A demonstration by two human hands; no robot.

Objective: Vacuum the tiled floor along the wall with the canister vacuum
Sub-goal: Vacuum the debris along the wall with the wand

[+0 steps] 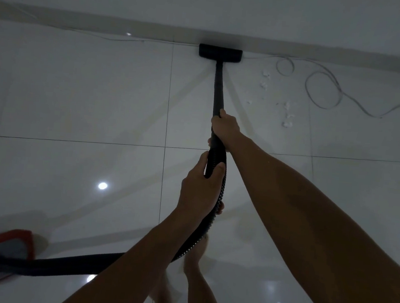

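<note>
I see a thin pale cable [325, 89] lying on the tiles at the right, near the skirting, curled into two loose loops before it trails off toward the right edge. Just left of the larger loop, small white scraps of debris [287, 115] lie scattered. Bright round light reflections [102, 186] glint on the glossy surface at lower left.
</note>
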